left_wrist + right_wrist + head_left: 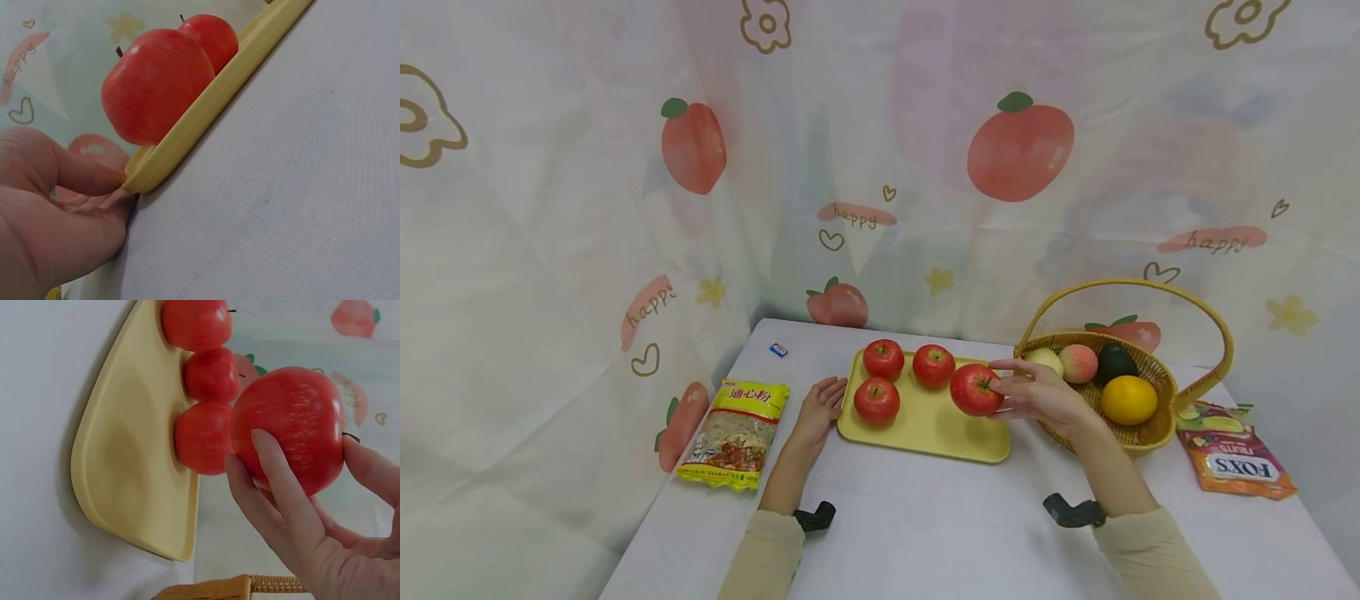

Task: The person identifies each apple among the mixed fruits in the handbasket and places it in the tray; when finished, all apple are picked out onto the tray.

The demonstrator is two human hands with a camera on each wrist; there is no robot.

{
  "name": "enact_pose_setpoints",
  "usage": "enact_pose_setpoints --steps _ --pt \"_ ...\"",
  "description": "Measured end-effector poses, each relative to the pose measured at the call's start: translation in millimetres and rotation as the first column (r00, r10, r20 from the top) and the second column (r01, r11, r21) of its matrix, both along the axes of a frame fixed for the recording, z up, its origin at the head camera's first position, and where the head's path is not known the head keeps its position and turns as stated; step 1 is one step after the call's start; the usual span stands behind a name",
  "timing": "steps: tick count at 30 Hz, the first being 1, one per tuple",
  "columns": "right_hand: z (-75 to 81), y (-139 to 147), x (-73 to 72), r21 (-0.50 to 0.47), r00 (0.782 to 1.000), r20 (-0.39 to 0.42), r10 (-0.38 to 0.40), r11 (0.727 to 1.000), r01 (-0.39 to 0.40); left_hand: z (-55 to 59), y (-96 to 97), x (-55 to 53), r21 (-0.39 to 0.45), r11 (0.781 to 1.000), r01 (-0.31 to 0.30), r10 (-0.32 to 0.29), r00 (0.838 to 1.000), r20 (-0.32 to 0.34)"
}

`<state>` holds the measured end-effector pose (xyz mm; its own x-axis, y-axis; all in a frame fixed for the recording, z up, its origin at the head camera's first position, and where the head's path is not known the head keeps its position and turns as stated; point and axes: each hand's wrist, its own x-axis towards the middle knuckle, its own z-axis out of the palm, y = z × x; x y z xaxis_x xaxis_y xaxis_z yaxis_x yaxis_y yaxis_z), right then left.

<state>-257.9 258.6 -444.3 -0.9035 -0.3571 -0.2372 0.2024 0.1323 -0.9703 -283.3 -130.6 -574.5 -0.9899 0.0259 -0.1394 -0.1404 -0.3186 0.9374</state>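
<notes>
My right hand (1033, 392) grips a red apple (290, 428) between thumb and fingers, above the right part of a yellow tray (936, 429). The apple's short dark stem points toward the thumb in the right wrist view. Across the tray, my left hand (69, 200) holds its left end, thumb at the rim; part of its fingers is hidden behind the tray edge. Resting on the tray are a front-left apple (877, 401), a back-left apple (883, 359) and a back-middle apple (934, 367).
Right of the tray stands a wicker basket (1167, 408) with a tall handle, containing a yellow fruit (1129, 400), a peach (1079, 364) and other produce. A Fox's bag (1236, 454) lies beyond it. At left are a pasta bag (735, 437) and a small blue packet (778, 350).
</notes>
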Motion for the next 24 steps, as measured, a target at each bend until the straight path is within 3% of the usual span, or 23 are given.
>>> enact_pose_setpoints --steps 24 --pt "-29.0 -28 -9.8 -0.022 0.998 0.052 -0.033 0.999 0.034 2.7 0.3 1.9 -0.008 1.0 0.006 -0.006 1.0 0.012"
